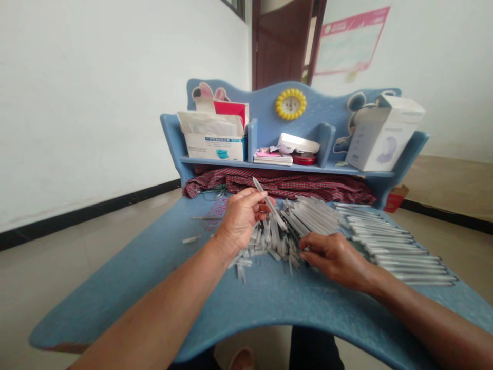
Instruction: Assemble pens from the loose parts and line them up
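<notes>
My left hand [239, 218] pinches a clear pen barrel [274, 210] between thumb and fingers, tilted above a heap. Below it lie many loose translucent pen caps [262, 244]. My right hand [333, 257] is low at the heap's right side, its thumb and fingers closed together. What they grip, if anything, is hard to make out. Behind the right hand, many clear pen barrels [314, 215] lie side by side in a pile. Farther right, a row of pens with dark ends [400, 249] covers the table's right side.
The blue table [154, 267] has a curved front edge. Red checked cloth [277, 185] lies along its back. On the shelf stand a mask box [215, 146], booklets [271, 158], a red tin [304, 159] and a white box [379, 136]. One stray cap [191, 239] lies left.
</notes>
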Motion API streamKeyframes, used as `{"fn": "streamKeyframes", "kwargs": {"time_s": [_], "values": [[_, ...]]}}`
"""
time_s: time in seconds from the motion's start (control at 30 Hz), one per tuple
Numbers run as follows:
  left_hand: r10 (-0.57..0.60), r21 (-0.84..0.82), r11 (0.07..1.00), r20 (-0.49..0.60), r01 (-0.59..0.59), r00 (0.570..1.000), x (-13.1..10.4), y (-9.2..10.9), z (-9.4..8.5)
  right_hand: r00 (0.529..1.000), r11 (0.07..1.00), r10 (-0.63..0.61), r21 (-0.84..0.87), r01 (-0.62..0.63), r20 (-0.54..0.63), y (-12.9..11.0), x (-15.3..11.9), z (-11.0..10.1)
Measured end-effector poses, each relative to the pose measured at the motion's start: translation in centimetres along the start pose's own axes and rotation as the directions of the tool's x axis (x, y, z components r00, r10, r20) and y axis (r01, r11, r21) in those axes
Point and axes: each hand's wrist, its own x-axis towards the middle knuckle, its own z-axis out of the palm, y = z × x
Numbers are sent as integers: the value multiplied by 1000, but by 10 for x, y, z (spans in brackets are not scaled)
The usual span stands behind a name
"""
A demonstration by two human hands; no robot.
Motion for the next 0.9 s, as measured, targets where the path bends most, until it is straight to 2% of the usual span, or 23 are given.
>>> {"fn": "streamKeyframes", "kwargs": {"time_s": [0.13, 0.27, 0.43, 0.57, 0.7, 0.8, 0.9], "values": [[-21, 5, 1000, 36, 21, 999, 0, 0, -1, 999, 990, -23, -136, 28, 43, -2, 0, -3], [-7, 12, 1000, 48, 7, 999, 0, 3, -2, 992, 980, -40, -189, 62, 120, -6, 0, -4], [-21, 165, 986, 25, 16, 999, -1, 4, -3, 981, 965, -84, -232, 124, 172, -10, -2, 0], [-98, 230, 970, 97, 74, 990, -6, 0, 1, 995, 988, -76, -132, 83, 61, -10, -4, 3], [-169, 159, 978, 226, 135, 960, -14, -5, 9, 984, 992, -120, 15, 123, -134, -7, -6, 5], [-213, 74, 977, 262, 200, 941, -18, -7, 13, 941, 970, -243, -76, 231, -236, -8, -9, 5], [-236, 23, 971, 239, 237, 942, -18, -7, 13, 878, 891, -428, -260, 372, -212, -11, -9, 3]]}}
